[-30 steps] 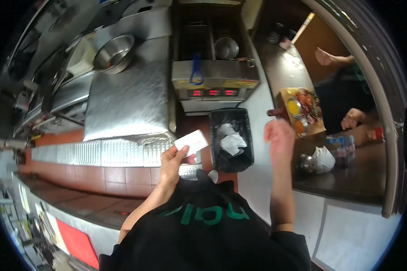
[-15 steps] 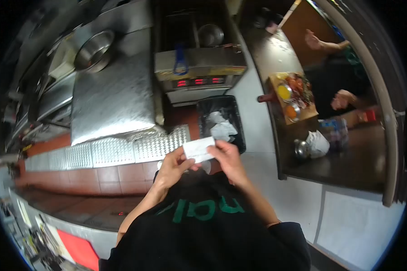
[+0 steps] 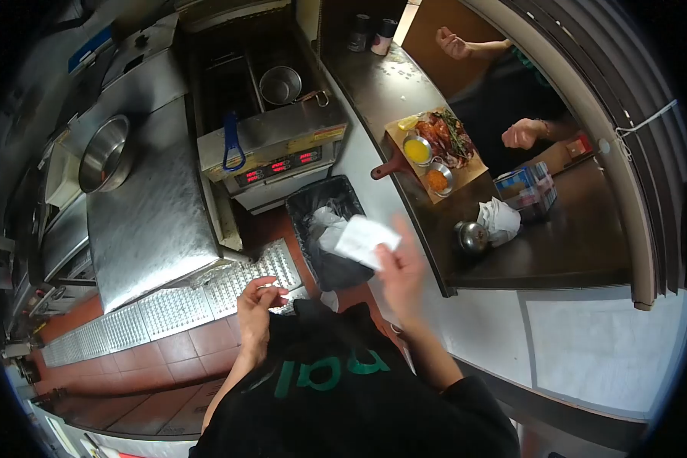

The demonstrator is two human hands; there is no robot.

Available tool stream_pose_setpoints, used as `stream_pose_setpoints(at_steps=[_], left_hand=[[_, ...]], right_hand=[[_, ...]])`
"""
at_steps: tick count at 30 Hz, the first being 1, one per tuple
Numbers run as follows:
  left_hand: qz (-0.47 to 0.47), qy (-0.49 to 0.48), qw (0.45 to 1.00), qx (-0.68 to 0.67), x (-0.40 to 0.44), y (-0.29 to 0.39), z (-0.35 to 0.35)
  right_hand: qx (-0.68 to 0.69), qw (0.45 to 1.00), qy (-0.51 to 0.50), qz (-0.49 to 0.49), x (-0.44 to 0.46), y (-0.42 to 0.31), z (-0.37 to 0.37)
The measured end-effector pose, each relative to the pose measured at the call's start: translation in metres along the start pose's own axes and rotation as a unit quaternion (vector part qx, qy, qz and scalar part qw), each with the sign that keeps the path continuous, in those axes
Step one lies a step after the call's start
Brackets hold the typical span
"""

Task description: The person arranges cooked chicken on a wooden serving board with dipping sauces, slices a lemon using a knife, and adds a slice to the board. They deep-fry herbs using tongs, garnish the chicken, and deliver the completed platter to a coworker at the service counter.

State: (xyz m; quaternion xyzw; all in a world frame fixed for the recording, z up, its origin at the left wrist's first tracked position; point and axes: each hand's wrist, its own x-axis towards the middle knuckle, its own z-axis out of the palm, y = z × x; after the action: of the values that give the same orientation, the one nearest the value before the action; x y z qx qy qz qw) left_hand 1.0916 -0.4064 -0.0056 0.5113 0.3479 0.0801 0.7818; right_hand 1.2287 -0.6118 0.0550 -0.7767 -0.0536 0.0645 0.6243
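A white slip of paper is pinched in my right hand, which is blurred by motion. The slip hangs above a black-lined trash bin that has crumpled white paper inside. My left hand is to the left, near my apron, with loosely bent fingers and nothing visible in them. Over on the counter lies a wooden serving board with browned meat, green herbs, a cup of yellow sauce and a cup of orange food.
Ahead stands a fryer with a blue-handled basket and a round strainer. A steel table with a metal bowl is at left. Another person's hands show beyond the counter, near a napkin bundle.
My left hand has let go of the slip and moved left and down. The right hand has carried it rightward, and the view has turned toward the counter.
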Motion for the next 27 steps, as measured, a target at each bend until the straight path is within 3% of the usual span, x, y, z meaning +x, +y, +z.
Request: stream_pose_setpoints(at_steps=[3,6,8,27], left_hand=[[-0.029,0.024,0.998,-0.059,0.000,0.017,0.006],[-0.047,0.020,0.989,-0.136,0.000,0.024,0.002],[-0.043,0.007,0.981,-0.190,0.002,0.028,0.002],[-0.114,-0.024,0.977,-0.179,0.003,0.026,0.009]], right_hand=[[0.089,0.995,0.027,-0.036,0.013,-0.049,-0.022],[0.166,0.985,0.042,-0.036,0.016,-0.037,-0.031],[0.253,0.964,0.070,0.031,0.016,-0.034,-0.029],[0.233,0.969,0.073,0.030,0.013,-0.012,-0.028]])
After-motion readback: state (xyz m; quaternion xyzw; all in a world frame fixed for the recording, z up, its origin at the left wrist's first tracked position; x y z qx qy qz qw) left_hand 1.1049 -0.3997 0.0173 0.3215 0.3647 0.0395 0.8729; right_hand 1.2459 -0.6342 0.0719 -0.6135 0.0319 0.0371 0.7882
